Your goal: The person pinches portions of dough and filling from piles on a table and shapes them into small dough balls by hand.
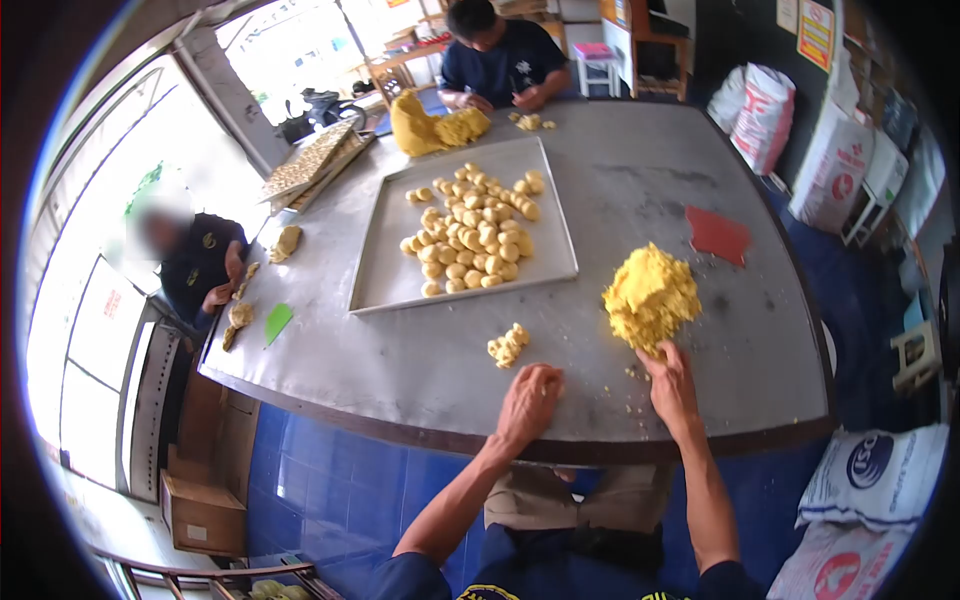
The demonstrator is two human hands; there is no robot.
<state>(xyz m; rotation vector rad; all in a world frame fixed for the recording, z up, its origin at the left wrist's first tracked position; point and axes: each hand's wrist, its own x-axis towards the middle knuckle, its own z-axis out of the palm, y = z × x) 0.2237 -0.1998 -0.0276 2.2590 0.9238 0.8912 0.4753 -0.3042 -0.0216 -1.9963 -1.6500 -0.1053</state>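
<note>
My left hand is closed near the table's front edge, just below a small cluster of pale dough pieces; what it holds, if anything, is hidden. My right hand reaches to the lower edge of a yellow crumbly mound, its fingertips touching it and the fingers partly spread. Small crumbs lie on the metal table between my hands. Beyond the dough pieces, a large square tray holds several round dough balls in a heap.
A red scraper lies right of the mound, a green scraper at left. One person works at the far edge, another at the left. A larger yellow mass and stacked trays stand at the back.
</note>
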